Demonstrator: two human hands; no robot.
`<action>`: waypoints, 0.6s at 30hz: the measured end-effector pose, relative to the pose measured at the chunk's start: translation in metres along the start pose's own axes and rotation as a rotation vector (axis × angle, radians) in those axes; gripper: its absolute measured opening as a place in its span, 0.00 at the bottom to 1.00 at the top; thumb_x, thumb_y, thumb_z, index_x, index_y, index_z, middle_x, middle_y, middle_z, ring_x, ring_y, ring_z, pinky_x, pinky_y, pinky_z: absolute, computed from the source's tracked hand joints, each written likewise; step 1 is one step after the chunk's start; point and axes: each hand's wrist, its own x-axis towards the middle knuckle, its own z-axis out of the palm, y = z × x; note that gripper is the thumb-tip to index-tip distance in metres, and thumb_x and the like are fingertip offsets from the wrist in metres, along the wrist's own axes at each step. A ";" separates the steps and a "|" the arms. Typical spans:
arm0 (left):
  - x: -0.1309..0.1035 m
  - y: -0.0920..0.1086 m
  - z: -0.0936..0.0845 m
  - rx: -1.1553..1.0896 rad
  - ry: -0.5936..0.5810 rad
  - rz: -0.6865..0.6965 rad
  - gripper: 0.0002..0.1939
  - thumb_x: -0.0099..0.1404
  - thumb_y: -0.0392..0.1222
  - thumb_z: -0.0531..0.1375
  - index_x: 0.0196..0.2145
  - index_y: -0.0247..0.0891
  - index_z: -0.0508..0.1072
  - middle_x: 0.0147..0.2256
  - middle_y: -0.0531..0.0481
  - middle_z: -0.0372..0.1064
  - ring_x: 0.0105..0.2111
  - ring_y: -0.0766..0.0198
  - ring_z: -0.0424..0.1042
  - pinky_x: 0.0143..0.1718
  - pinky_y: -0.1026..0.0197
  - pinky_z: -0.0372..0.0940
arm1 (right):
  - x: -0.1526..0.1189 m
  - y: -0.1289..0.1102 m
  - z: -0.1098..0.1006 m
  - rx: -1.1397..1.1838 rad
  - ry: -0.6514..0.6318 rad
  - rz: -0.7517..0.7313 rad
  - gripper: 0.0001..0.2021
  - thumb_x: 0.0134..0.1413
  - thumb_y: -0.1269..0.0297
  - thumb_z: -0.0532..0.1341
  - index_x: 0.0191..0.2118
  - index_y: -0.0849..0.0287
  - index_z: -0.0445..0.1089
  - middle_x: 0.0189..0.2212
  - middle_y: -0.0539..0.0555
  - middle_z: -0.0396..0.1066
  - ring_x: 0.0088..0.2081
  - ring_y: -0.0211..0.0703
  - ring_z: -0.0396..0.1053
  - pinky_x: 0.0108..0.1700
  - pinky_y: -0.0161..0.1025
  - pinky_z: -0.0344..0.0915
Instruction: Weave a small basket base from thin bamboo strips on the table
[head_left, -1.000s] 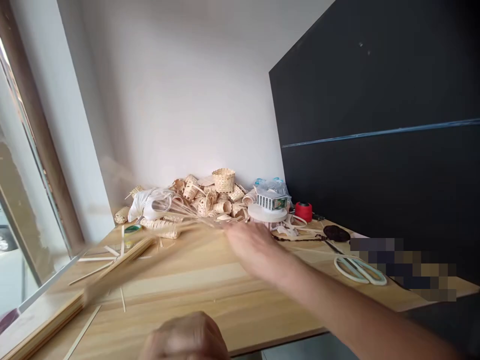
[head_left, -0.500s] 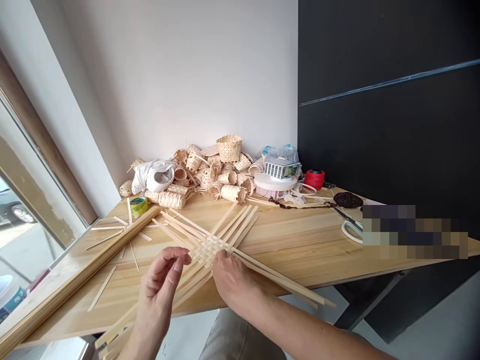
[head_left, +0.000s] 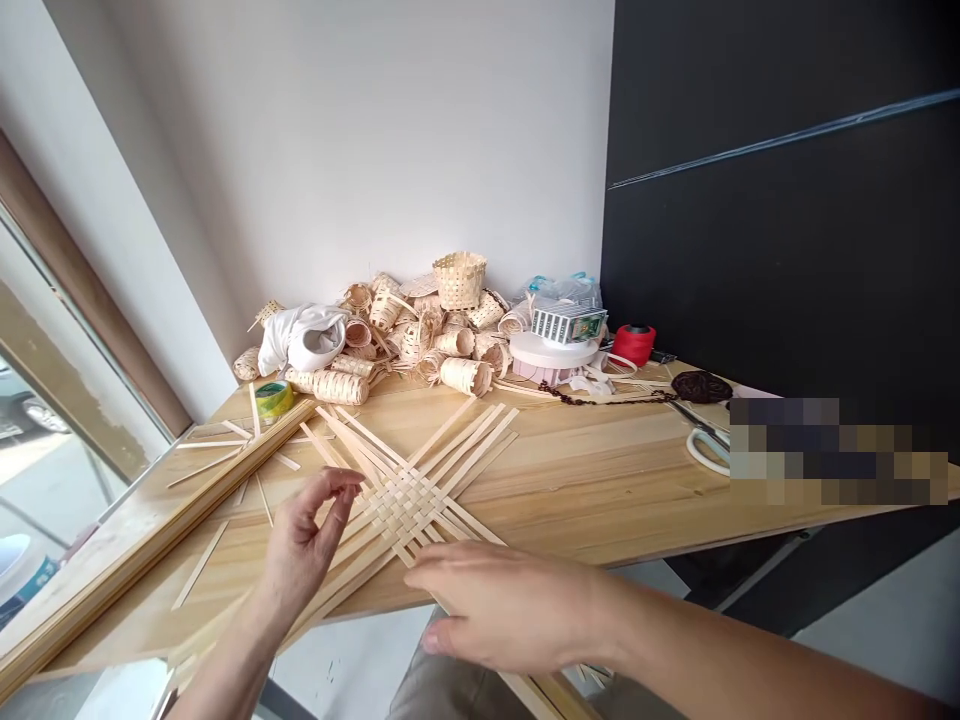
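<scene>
Head view: the woven mat (head_left: 407, 508) lies on the counter (head_left: 585, 470), long strips ten-to-four and one-to-seven; three o'clock from the left hand (head_left: 307, 525), can't tell if it pinches; ten o'clock from the nearby right hand (head_left: 510, 605), thumb and fingers apart.

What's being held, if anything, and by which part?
Can't tell. Right hand covers near-side lengths of the woven strips, its underside hidden; left hand curls at their left side, any pinched strip too unclear to confirm.

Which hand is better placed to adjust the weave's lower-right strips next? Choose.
Probably the right hand: it lies over those strips; the left hand sits left of the woven centre.
</scene>
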 end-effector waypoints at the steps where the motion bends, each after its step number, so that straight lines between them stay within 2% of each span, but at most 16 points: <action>1: -0.001 0.002 -0.004 0.035 -0.028 0.014 0.10 0.62 0.43 0.51 0.34 0.38 0.70 0.29 0.49 0.68 0.31 0.65 0.69 0.32 0.66 0.63 | -0.001 0.006 -0.004 0.011 0.002 -0.026 0.17 0.51 0.59 0.54 0.45 0.59 0.69 0.46 0.57 0.67 0.48 0.47 0.63 0.48 0.39 0.58; 3: -0.004 0.007 -0.014 0.092 -0.068 0.045 0.11 0.62 0.43 0.51 0.33 0.38 0.70 0.29 0.49 0.69 0.30 0.65 0.69 0.31 0.67 0.63 | 0.000 0.023 -0.006 -0.002 0.069 -0.024 0.14 0.51 0.61 0.54 0.43 0.58 0.69 0.43 0.55 0.69 0.45 0.45 0.64 0.47 0.38 0.58; 5: -0.006 0.009 -0.024 0.130 -0.074 0.063 0.11 0.62 0.44 0.51 0.34 0.39 0.71 0.30 0.48 0.70 0.31 0.64 0.70 0.31 0.68 0.64 | 0.002 0.040 -0.001 -0.048 0.215 0.055 0.14 0.51 0.65 0.53 0.44 0.58 0.68 0.44 0.56 0.67 0.47 0.46 0.63 0.48 0.39 0.57; 8: -0.004 -0.003 -0.030 0.195 -0.105 0.024 0.14 0.61 0.49 0.51 0.35 0.40 0.72 0.33 0.47 0.72 0.34 0.62 0.72 0.34 0.66 0.66 | 0.004 0.057 0.015 -0.133 0.348 0.150 0.15 0.49 0.68 0.54 0.44 0.60 0.68 0.44 0.59 0.65 0.49 0.48 0.60 0.50 0.40 0.55; 9: -0.002 -0.011 -0.029 0.229 -0.147 -0.006 0.16 0.61 0.50 0.51 0.38 0.41 0.73 0.36 0.46 0.72 0.35 0.61 0.72 0.34 0.66 0.66 | 0.005 0.058 0.021 -0.139 0.378 0.168 0.15 0.49 0.69 0.55 0.44 0.60 0.67 0.45 0.59 0.65 0.49 0.48 0.60 0.50 0.40 0.56; 11: 0.003 -0.029 -0.021 0.322 -0.320 -0.092 0.20 0.61 0.52 0.50 0.46 0.43 0.69 0.40 0.46 0.72 0.37 0.58 0.72 0.38 0.61 0.67 | 0.005 0.056 0.032 -0.160 0.419 0.191 0.17 0.48 0.71 0.54 0.46 0.59 0.66 0.44 0.59 0.65 0.47 0.48 0.62 0.49 0.41 0.57; 13: 0.007 -0.048 -0.012 0.491 -0.426 -0.144 0.25 0.59 0.52 0.51 0.52 0.41 0.65 0.44 0.42 0.70 0.43 0.51 0.70 0.46 0.51 0.63 | 0.007 0.050 0.041 -0.213 0.456 0.187 0.18 0.47 0.73 0.53 0.46 0.58 0.65 0.44 0.59 0.65 0.46 0.49 0.63 0.47 0.41 0.59; 15: 0.011 -0.066 -0.004 0.599 -0.489 -0.167 0.26 0.57 0.51 0.52 0.52 0.39 0.66 0.46 0.39 0.68 0.46 0.47 0.67 0.49 0.46 0.59 | 0.010 0.044 0.047 -0.281 0.443 0.197 0.18 0.46 0.74 0.53 0.46 0.58 0.65 0.43 0.60 0.65 0.43 0.50 0.66 0.43 0.41 0.62; 18: 0.015 -0.085 0.002 0.564 -0.515 -0.174 0.26 0.57 0.50 0.52 0.51 0.38 0.67 0.49 0.38 0.65 0.50 0.46 0.64 0.52 0.47 0.56 | 0.013 0.041 0.052 -0.356 0.375 0.248 0.18 0.44 0.75 0.53 0.44 0.59 0.66 0.40 0.61 0.67 0.37 0.51 0.69 0.34 0.39 0.63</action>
